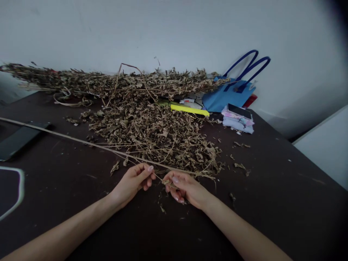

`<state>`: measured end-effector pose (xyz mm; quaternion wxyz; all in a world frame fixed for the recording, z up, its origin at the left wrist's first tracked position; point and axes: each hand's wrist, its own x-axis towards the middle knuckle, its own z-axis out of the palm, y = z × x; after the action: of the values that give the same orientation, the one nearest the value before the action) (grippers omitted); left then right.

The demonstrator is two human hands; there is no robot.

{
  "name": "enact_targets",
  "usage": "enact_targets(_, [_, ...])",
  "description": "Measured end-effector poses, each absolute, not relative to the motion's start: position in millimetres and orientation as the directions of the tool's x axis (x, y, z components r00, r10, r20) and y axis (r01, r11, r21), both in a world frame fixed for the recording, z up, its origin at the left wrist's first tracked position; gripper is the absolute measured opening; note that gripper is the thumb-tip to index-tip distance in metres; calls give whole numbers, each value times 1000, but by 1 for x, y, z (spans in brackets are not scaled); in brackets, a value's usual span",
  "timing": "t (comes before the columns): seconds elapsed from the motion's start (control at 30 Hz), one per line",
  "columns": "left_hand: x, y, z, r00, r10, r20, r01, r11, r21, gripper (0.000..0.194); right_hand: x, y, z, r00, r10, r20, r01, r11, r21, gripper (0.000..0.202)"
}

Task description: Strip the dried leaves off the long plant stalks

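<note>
My left hand [139, 177] pinches a thin dried stem between thumb and fingers, just in front of a pile of dried leaves [152, 130]. Close beside it, my right hand [182, 186] has its fingers curled around some crumpled dried leaves [168, 182] near the stem's end. A long bare stalk [81, 140] slants across the table behind both hands, from the left edge to the front of the pile. A few leaf scraps [162, 208] lie on the table below the hands.
Along the wall, a long bundle of dried plants [130, 83] lies behind the pile. Towards the right are a yellow strip [190, 110], a blue bag [224, 97] and a phone [239, 111] on a tissue pack [237, 124]. A dark flat object [19, 141] lies left.
</note>
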<state>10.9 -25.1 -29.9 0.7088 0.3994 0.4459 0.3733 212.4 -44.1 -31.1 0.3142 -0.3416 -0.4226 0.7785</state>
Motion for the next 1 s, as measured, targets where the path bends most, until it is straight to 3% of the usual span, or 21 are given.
enact_targets(0.13, [11, -24, -28, 318, 886, -339, -108, 389, 915, 28, 213, -44, -28, -566, 795, -219, -176, -375, -910, 39])
enact_targets(0.27, [10, -25, -28, 344, 882, -323, -52, 361, 931, 32, 210, -46, -28, -473, 847, -242, -105, -327, -939, 26])
enact_targets(0.47, [10, -26, -29, 369, 868, -332, 8, 355, 935, 31, 205, -47, -28, -381, 883, -274, -274, -391, -879, 19])
enact_targets(0.63, [10, -26, -28, 363, 873, -326, -42, 365, 930, 29, 205, -47, -29, -359, 886, -294, -354, -420, -836, 18])
enact_targets(0.77, [11, -28, -26, 350, 877, -328, -123, 390, 912, 28, 205, -50, -34, -342, 897, -281, -327, -394, -859, 19])
enact_targets(1.0, [13, -36, -25, 474, 806, -355, -207, 494, 845, 26, 200, -54, -37, -355, 884, -306, -279, -412, -867, 24])
